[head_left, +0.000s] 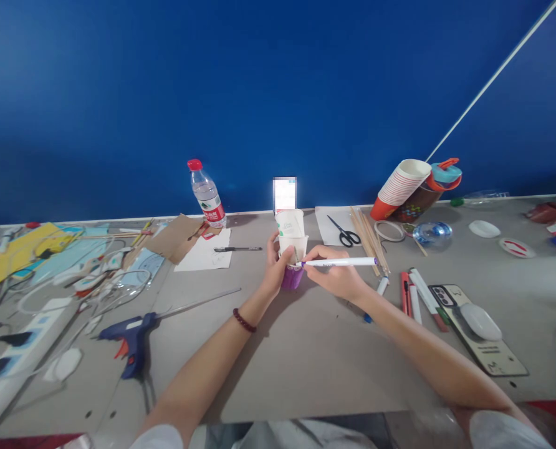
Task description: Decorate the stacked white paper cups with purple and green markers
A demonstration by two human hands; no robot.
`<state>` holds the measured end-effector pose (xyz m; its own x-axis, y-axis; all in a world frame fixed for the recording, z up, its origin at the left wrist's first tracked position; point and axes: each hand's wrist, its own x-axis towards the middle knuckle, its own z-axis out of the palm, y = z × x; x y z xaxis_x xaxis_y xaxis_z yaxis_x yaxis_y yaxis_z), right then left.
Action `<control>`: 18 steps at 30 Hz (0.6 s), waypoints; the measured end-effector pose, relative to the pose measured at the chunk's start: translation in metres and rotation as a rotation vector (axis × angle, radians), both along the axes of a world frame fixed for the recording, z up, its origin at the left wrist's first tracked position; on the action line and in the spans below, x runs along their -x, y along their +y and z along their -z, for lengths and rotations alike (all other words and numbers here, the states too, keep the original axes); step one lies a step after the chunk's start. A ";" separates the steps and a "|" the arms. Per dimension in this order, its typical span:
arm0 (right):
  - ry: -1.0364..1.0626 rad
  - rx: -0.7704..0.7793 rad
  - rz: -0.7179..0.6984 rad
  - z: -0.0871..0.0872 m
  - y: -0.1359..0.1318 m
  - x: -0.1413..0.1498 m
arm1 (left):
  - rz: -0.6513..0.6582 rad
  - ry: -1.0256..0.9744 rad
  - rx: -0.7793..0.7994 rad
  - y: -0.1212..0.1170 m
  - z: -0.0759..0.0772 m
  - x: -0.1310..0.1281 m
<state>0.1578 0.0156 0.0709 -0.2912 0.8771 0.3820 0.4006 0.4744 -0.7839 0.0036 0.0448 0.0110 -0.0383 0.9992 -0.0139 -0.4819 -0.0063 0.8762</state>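
Note:
At the middle of the table my left hand [277, 265] is wrapped round a stack of white paper cups [291, 226]. The lowest part of the stack is coloured purple [292, 278]. My right hand [334, 273] grips a white marker pen [348, 262], its tip pointing left against the cups near the purple edge. Whether the tip touches the cup I cannot tell for sure. Behind the cups a small bright screen [285, 194] stands upright against the wall. Part of the stack is hidden by my left fingers.
To the left lie a blue glue gun [135, 337], a power strip [25, 355], a pen [238, 249] and a standing water bottle [207, 194]. On the right are scissors [346, 234], wooden sticks [369, 240], stacked cups [402, 187], several markers [422, 293] and a phone [486, 349].

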 end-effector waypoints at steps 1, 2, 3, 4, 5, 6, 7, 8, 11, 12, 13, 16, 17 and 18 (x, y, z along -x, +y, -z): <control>0.000 -0.002 0.001 0.000 0.000 0.000 | -0.002 -0.007 0.001 0.000 0.000 0.000; -0.001 -0.003 0.003 0.001 0.000 0.000 | -0.005 -0.012 0.003 0.000 0.000 0.000; -0.001 -0.003 0.007 0.001 0.000 0.000 | -0.008 -0.014 0.006 0.000 0.000 0.000; -0.001 -0.002 0.010 0.002 0.001 0.000 | -0.008 -0.015 0.009 0.000 0.000 0.000; -0.001 -0.002 0.014 0.003 0.001 0.000 | -0.008 -0.014 0.012 0.000 0.001 0.000; 0.000 -0.005 0.016 0.003 0.001 0.000 | -0.006 -0.012 0.015 0.001 0.001 0.000; 0.001 -0.008 0.017 0.004 0.001 -0.001 | -0.004 -0.012 0.017 0.001 0.001 0.000; 0.001 -0.011 0.017 0.005 0.001 -0.001 | -0.002 -0.012 0.016 0.001 0.001 0.000; -0.002 -0.012 0.020 0.006 0.002 -0.001 | -0.003 -0.013 0.010 0.002 0.002 0.000; -0.004 -0.011 0.020 0.006 0.002 -0.001 | -0.005 -0.013 0.009 0.002 0.002 0.000; -0.006 -0.008 0.018 0.006 0.002 -0.001 | -0.009 -0.012 0.007 0.002 0.003 0.000; -0.003 0.000 0.020 0.006 0.002 -0.001 | -0.008 -0.002 0.000 0.002 0.003 0.000; -0.002 0.002 0.024 0.006 0.002 -0.001 | -0.003 0.004 -0.005 0.002 0.003 0.000; -0.001 0.005 0.028 0.006 0.002 0.000 | 0.004 0.012 -0.012 0.001 0.004 0.001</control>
